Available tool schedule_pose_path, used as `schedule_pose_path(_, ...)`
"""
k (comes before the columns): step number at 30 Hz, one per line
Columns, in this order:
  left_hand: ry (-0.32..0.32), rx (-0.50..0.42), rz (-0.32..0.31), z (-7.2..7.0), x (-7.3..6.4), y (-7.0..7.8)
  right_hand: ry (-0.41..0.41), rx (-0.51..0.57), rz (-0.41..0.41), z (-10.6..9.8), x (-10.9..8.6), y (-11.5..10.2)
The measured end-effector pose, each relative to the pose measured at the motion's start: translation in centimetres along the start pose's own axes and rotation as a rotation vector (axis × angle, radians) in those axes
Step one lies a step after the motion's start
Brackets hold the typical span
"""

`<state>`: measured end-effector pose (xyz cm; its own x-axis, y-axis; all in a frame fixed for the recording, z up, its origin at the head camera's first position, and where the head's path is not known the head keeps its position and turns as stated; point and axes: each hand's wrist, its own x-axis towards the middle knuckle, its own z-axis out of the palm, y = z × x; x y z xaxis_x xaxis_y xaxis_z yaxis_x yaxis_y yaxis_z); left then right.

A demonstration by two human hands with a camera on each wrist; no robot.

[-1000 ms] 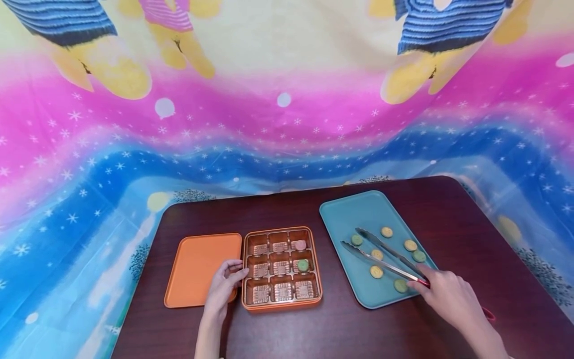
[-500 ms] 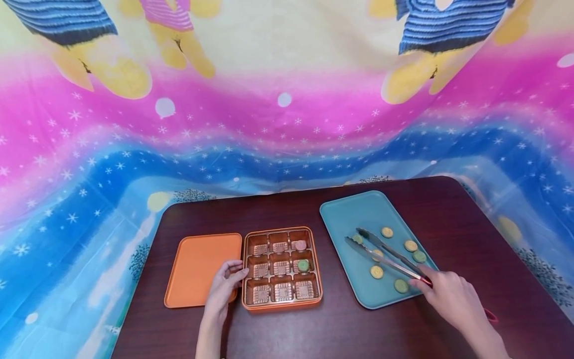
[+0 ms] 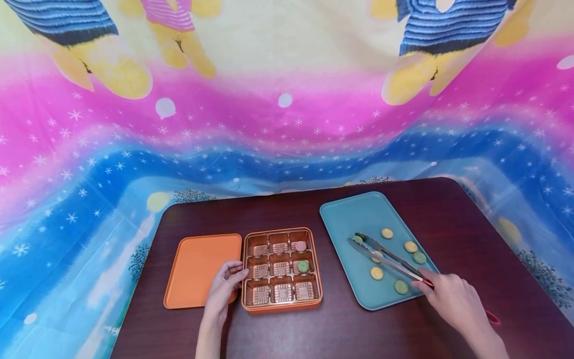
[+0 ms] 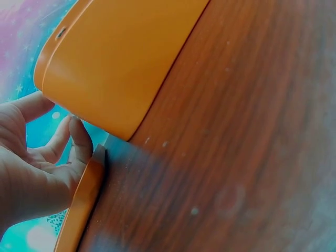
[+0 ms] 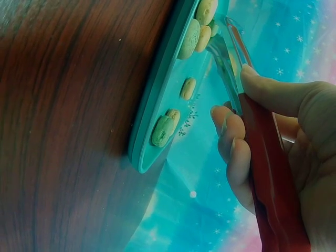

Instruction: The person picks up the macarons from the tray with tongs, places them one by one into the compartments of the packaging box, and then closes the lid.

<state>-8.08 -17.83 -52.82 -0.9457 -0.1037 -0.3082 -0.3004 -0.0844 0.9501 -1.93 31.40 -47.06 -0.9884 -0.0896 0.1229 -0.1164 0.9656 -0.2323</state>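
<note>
My right hand point(image 3: 453, 296) grips the red handle of metal tongs point(image 5: 270, 163). The tongs' tips straddle a green macaron point(image 3: 357, 239) on the teal tray point(image 3: 347, 212), with the jaws close to its sides. Several yellow and green macarons lie around them, one yellow macaron point(image 3: 376, 273) just below. At the left, my left hand point(image 3: 219, 289) touches the left side of an orange box point(image 3: 282, 308) with loosely bent fingers. Its brown insert has square compartments; a pink macaron point(image 3: 301, 246) and a green macaron point(image 3: 303, 267) sit in the right column.
An orange lid point(image 3: 197, 269) lies left of the box, partly beneath my left hand. Everything rests on a dark wooden table point(image 3: 287, 334). Behind the table hangs a colourful printed cloth point(image 3: 282, 134).
The tongs' tips have drawn closer together around the green macaron and shifted slightly right. My left hand and the box stay where they were.
</note>
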Motion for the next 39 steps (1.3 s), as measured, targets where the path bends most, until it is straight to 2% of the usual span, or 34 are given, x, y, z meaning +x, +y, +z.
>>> schedule_pose_path(16, -0.012, -0.026, 0.029, -0.14, -0.03, -0.21, 0.04, -0.003, -0.021, -0.03, -0.11, -0.01)
schedule_pose_path(21, -0.004, -0.035, 0.02, -0.09, -0.02, -0.24, 0.064, -0.005, -0.02, -0.05, -0.18, -0.17)
schedule_pose_path(33, -0.006, -0.044, 0.012, -0.08, -0.1, -0.17, 0.058, -0.014, -0.017, -0.24, -0.04, -0.35)
schedule_pose_path(39, -0.005, -0.048, 0.009, -0.03, -0.11, -0.1, 0.095, -0.026, -0.023, -0.46, 0.04, -0.78)
